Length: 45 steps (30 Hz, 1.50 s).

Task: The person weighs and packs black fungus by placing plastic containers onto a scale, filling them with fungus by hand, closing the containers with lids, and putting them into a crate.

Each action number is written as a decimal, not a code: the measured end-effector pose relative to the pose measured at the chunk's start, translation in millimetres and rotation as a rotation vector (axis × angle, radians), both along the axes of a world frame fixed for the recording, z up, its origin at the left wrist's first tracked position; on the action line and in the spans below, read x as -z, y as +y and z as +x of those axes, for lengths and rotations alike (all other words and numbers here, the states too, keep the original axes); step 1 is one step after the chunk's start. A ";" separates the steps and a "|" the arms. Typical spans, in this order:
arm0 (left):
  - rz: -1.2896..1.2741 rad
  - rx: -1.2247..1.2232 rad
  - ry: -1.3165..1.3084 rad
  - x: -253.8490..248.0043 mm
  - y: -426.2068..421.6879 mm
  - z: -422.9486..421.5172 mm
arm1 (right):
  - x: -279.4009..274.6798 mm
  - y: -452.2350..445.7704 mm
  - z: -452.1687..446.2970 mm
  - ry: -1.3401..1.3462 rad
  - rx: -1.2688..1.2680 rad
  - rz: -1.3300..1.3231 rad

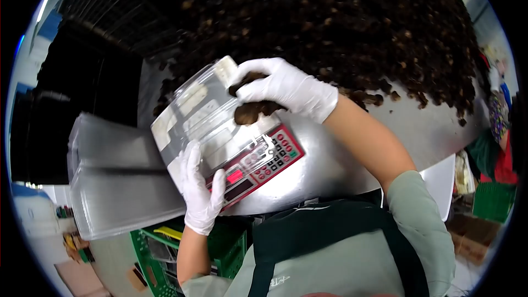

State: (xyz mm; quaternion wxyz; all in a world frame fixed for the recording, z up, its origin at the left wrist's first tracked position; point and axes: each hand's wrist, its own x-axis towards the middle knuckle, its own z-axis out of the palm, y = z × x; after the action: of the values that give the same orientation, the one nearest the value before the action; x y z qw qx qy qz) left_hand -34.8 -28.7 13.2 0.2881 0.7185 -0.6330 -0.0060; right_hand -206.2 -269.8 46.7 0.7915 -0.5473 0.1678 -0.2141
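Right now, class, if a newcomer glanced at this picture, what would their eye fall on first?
Probably the huge dark brown heap, spread across the far side of the shiny metal table. Next, near the middle, the white-gloved right hand holds dark brown pieces by a clear plastic container. Just nearer the wearer, the red-edged keypad stands out.
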 end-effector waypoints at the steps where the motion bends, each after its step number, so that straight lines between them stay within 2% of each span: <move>1: -0.004 0.003 0.024 1.5 0.9 0.6 | -7.2 5.8 10.3 0.102 -0.125 -0.062; 3: -0.066 0.024 0.144 6.7 0.4 2.0 | -0.4 23.2 38.2 0.149 -0.086 -0.632; 4: -0.065 0.017 0.211 11.5 2.4 4.2 | 14.8 28.8 48.8 0.166 -0.132 -0.775; 5: -0.077 0.027 0.281 10.0 0.9 2.8 | 0.4 34.5 45.3 0.241 -0.205 -0.836; 7: 0.003 -0.039 0.388 9.1 4.0 1.1 | 18.0 38.1 46.6 0.081 -0.130 -0.823; 8: -0.059 0.022 0.246 12.1 1.5 5.4 | 21.9 37.7 42.8 0.009 -0.071 -0.699; 9: -0.042 0.015 0.249 11.4 1.1 5.4 | 17.5 35.5 31.2 -0.068 0.009 -0.664; 10: -0.041 0.009 0.235 12.5 1.8 5.2 | 26.2 28.0 17.2 -0.073 0.063 -0.489; 11: -0.041 0.006 0.219 13.4 1.6 5.2 | 9.4 20.3 -1.9 -0.109 0.146 -0.365; 12: -0.041 0.005 0.222 13.6 1.6 5.3 | 13.7 1.2 -26.0 -0.059 0.302 -0.482; 14: -0.056 0.018 0.250 12.9 2.3 5.2 | 27.2 -36.5 -75.5 0.436 0.806 -0.976; 15: -0.057 0.010 0.253 12.4 2.2 5.1 | 40.6 -62.1 -110.4 0.650 0.913 -1.197; 17: -0.069 0.034 0.398 11.1 0.5 4.1 | 86.8 -98.1 -176.6 1.219 1.119 -1.326; 19: -0.063 0.024 0.424 9.2 -0.1 3.6 | 128.6 -105.3 -210.4 1.368 1.041 -1.148; 20: -0.048 0.010 0.426 6.4 -0.2 3.0 | 136.5 -101.0 -212.1 1.364 0.946 -1.139; 21: -0.033 -0.003 0.425 2.1 -1.2 2.9 | 145.6 -97.5 -211.6 1.283 0.968 -1.039; 22: -0.039 -0.032 0.220 -5.7 -4.6 4.0 | 149.4 -95.0 -215.6 1.289 0.932 -1.034; 23: -0.034 -0.029 0.214 -14.8 -8.3 4.4 | 143.2 -88.6 -213.8 1.297 0.893 -1.028; 25: 0.111 -0.037 -0.309 -30.5 -18.7 3.6 | 162.0 -84.7 -218.2 1.353 0.916 -0.927; 26: 0.075 -0.048 -0.334 -32.9 -28.6 0.4 | 169.0 -81.7 -215.2 1.374 0.998 -1.041; 27: 0.076 -0.046 -0.337 -31.5 -34.5 2.1 | 168.2 -82.8 -217.9 1.374 1.000 -1.038; 29: 0.233 -0.049 -0.350 -23.8 -43.4 10.9 | 158.7 -82.9 -218.0 1.345 0.870 -0.779; 30: 0.186 -0.040 -0.237 -21.8 -46.5 17.0 | 155.7 -79.2 -217.5 1.296 0.926 -0.818; 31: 0.258 -0.083 0.007 -26.5 -47.9 21.8 | 149.3 -76.1 -220.8 1.289 0.933 -0.809; 33: 0.061 -0.123 0.922 -28.4 -49.2 21.5 | 137.5 -71.1 -223.3 1.015 0.969 -0.612; 35: 0.101 -0.192 0.939 -51.4 -42.1 33.5 | 145.1 -77.5 -237.4 0.765 0.948 -0.417; 37: 0.058 -0.049 1.341 -38.2 -30.3 72.4 | 138.5 -79.4 -241.2 0.551 0.929 -0.101; 38: -0.038 -0.075 1.458 -38.1 -31.4 67.1 | 148.1 -85.2 -247.8 0.444 0.906 -0.123; 42: -0.059 -0.069 1.653 -56.2 -37.5 29.1 | 136.9 -84.5 -249.1 0.494 0.947 0.061; 43: -0.025 0.014 1.645 -59.7 -40.7 19.0 | 135.4 -85.1 -252.2 0.483 0.965 0.068; 45: -0.014 0.006 1.660 -64.0 -43.3 -4.6 | 123.7 -79.9 -254.4 0.394 0.803 0.048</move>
State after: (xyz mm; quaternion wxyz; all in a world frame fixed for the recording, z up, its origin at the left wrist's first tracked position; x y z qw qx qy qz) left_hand -39.4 -72.0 77.2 0.6660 0.4770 -0.2168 -0.5310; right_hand -460.6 -349.8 -77.0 0.6109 -0.4506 0.5196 -0.3921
